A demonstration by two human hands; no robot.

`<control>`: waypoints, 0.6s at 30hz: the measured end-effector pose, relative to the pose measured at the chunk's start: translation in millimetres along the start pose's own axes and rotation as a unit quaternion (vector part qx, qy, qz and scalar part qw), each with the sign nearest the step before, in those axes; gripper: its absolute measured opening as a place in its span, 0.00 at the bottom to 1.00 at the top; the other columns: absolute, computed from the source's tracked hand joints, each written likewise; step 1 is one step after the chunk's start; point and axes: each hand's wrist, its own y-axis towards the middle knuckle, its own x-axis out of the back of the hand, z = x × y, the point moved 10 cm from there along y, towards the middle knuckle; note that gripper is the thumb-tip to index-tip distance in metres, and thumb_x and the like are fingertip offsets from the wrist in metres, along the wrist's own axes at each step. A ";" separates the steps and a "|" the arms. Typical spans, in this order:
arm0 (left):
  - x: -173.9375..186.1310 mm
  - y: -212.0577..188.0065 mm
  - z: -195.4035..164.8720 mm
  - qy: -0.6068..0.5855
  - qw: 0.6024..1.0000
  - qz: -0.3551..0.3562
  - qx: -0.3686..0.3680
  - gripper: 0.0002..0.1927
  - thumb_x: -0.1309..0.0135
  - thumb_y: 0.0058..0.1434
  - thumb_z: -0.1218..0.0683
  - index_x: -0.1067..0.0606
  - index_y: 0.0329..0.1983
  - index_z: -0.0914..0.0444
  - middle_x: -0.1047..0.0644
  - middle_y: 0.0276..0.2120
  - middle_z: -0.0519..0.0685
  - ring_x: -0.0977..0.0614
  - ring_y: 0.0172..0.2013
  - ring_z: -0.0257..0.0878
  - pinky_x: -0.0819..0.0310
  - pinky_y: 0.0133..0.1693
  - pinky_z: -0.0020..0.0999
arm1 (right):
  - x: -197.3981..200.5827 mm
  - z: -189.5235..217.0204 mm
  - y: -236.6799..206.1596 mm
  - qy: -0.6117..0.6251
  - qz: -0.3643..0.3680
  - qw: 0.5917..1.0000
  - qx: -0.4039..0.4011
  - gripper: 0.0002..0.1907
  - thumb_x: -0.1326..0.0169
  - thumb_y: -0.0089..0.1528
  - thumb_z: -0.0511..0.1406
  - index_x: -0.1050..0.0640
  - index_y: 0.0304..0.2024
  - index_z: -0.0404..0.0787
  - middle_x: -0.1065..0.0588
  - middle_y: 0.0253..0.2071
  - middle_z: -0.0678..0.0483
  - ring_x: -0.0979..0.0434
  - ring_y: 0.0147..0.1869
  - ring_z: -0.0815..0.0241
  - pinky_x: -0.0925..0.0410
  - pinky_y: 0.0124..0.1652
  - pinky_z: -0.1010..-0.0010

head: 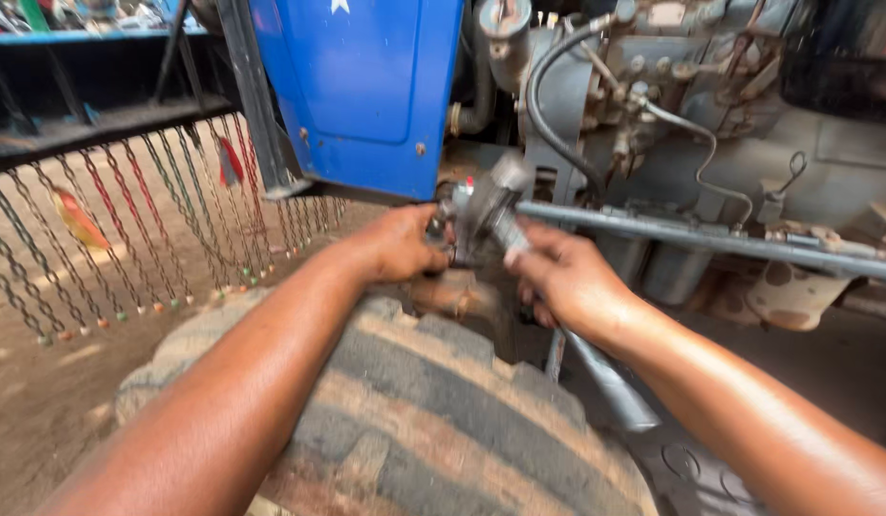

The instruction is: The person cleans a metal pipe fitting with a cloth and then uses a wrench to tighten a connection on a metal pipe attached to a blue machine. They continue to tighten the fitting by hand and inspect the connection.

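Gripping a grey metal joint [488,205] above the muddy tyre [414,411], left hand [400,244] closes on its side while right hand [562,277] wraps the steel rod [596,368] beneath the blue panel [362,86].

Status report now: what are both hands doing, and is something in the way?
Left hand on grey metal joint above tyre. Right hand gripping long metal tool. Steering rod runs right of joint; nothing blocking.

Left arm: bare, reaches forward from lower left, forearm nearly straight.
Left hand [397,245]: knuckles up, fingers curled in a grip.
Right arm: bare, enters from lower right.
Right hand [563,279]: fingers closed, thumb forward.
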 end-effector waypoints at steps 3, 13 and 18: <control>-0.2 3.9 -3.3 0.033 0.999 0.006 -0.010 0.31 0.35 0.50 0.52 0.29 0.58 0.55 0.20 0.49 0.56 0.19 0.51 0.51 0.28 0.53 0.44 | -0.9 5.7 -0.3 -0.050 0.026 0.998 -0.024 0.31 0.46 0.65 0.39 0.34 0.71 0.54 0.31 0.25 0.60 0.33 0.25 0.71 0.36 0.22 0.75; -1.5 11.4 -0.7 0.034 0.999 0.029 -0.007 0.53 0.36 0.49 0.53 0.49 0.77 0.54 0.26 0.60 0.60 0.22 0.58 0.51 0.30 0.59 0.40 | 12.8 -4.9 24.0 -0.042 0.035 0.998 -0.032 0.33 0.46 0.64 0.38 0.34 0.72 0.55 0.33 0.22 0.57 0.36 0.22 0.68 0.38 0.21 0.74; -4.7 11.8 3.1 0.033 0.998 0.054 0.014 0.52 0.38 0.51 0.55 0.50 0.77 0.51 0.26 0.61 0.58 0.25 0.62 0.49 0.33 0.61 0.39 | 13.7 -7.2 12.5 0.016 -0.001 0.999 -0.046 0.32 0.46 0.66 0.41 0.36 0.73 0.59 0.34 0.22 0.56 0.40 0.20 0.66 0.40 0.20 0.73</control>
